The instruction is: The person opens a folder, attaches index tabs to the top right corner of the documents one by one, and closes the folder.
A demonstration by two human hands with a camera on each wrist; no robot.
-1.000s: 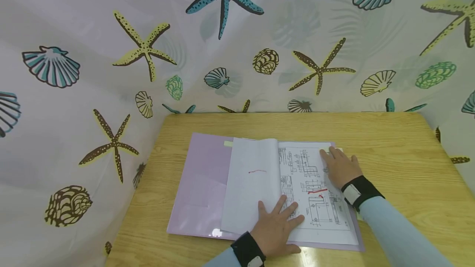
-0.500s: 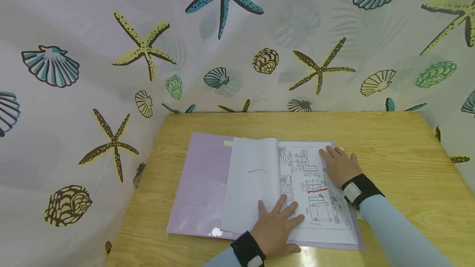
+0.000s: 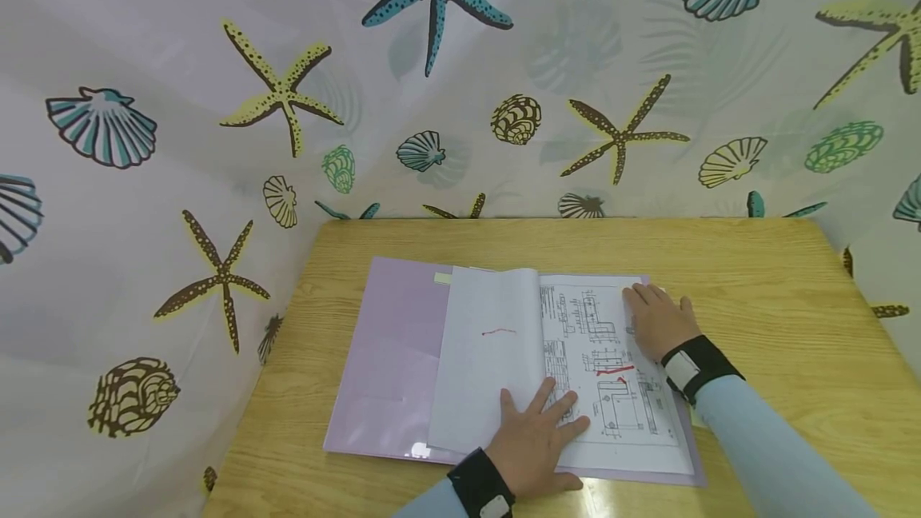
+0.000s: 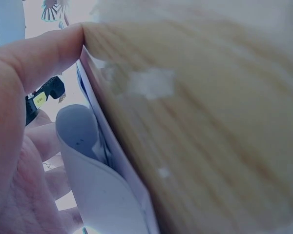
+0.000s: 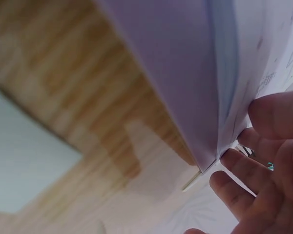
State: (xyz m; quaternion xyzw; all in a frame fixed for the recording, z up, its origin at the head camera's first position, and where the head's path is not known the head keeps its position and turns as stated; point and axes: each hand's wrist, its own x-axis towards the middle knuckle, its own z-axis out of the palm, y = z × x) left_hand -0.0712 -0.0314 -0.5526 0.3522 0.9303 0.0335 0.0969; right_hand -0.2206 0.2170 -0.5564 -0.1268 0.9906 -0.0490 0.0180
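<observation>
A purple folder (image 3: 403, 358) lies open on the wooden table, its papers spread to both sides. On the left is a turned white sheet (image 3: 489, 318) with a short red mark; its fold curls up in the left wrist view. The right page is a technical drawing (image 3: 586, 318) with red strokes. My left hand (image 3: 536, 442) rests with spread fingers across the lower part of the papers, its thumb by the folder's lower edge. My right hand (image 3: 658, 322) touches the upper right corner of the drawing page, fingers slightly bent; the right wrist view shows its fingertips (image 5: 229, 158) at the page edges.
The wooden table (image 3: 777, 294) extends around the folder on all sides. A white curtain (image 3: 460, 166) printed with starfish and shells hangs along the table's back and sides. A pale index tab (image 3: 442, 279) shows near the folder's top left.
The right hand's fingers have drawn in slightly at the page corner and look a little more bent. My left hand and the papers have stayed in place.
</observation>
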